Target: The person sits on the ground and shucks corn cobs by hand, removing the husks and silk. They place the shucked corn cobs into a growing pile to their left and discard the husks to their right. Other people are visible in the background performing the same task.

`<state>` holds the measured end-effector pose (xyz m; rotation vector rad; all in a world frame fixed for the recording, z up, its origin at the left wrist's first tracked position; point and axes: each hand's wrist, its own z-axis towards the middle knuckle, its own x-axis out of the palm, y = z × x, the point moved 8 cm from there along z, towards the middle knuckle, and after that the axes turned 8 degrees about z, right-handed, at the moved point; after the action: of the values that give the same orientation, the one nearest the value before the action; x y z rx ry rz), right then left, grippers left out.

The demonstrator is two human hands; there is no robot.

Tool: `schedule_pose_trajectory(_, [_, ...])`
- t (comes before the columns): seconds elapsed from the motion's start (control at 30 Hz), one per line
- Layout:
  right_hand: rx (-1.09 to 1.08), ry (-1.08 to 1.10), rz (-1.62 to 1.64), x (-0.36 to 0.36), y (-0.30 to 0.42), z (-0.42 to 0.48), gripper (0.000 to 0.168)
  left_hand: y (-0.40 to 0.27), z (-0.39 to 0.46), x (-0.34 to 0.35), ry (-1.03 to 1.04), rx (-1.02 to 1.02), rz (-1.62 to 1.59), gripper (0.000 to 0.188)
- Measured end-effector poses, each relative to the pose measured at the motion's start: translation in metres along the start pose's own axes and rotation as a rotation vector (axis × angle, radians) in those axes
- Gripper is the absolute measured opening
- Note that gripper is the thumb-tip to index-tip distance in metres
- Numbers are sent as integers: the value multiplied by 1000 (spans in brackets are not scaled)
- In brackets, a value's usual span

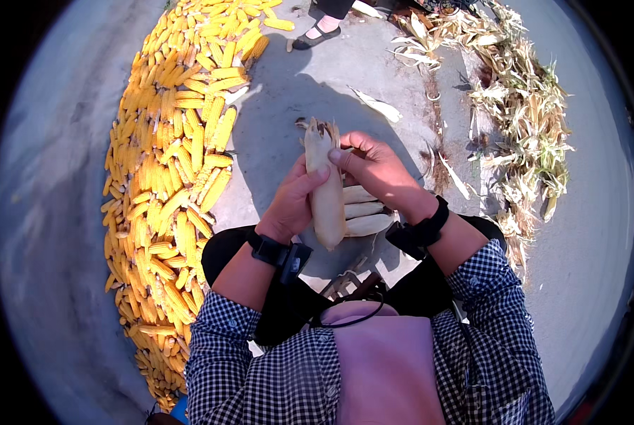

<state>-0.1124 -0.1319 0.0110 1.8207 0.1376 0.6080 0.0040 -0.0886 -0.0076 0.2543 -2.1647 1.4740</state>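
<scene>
An ear of corn in a pale dry husk (pixel 325 196) is held nearly upright in the picture, its leafy end pointing away from me. My left hand (pixel 294 199) grips it from the left side, thumb lying across the husk. At the upper right edge of the ear, my right hand (pixel 373 164) pinches a piece of husk between thumb and fingers. Several more husked ears (pixel 369 225) lie side by side on the ground beneath my right hand and wrist, partly hidden by it.
A long heap of bare yellow corn cobs (pixel 163 170) stretches along the left. Stripped dry husks (pixel 529 133) form a pile curving down the right. A loose husk (pixel 378 104) lies ahead on the concrete. Another person's shoe (pixel 317 38) is at the top.
</scene>
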Motion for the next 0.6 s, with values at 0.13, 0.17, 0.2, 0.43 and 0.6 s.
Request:
schedule_pose_trajectory(0.13, [47, -125, 75, -16, 2, 4, 20, -5, 13, 10, 74, 3, -54, 51])
schedule_pose_trajectory(0.17, [6, -156, 123, -19, 1, 4, 20, -4, 15, 9, 49, 5, -69, 50])
schedule_pose_trajectory(0.2, [-37, -182, 173, -20, 5, 4, 21, -5, 16, 7, 21, 10, -81, 49])
schedule_pose_trajectory(0.43, [18, -178, 432, -20, 8, -7, 23, -12, 20, -12, -98, 37, -205, 47])
schedule_pose_trajectory(0.6, [-142, 111, -336, -7, 17, -16, 28, -36, 13, -40, -197, 193, -332, 45])
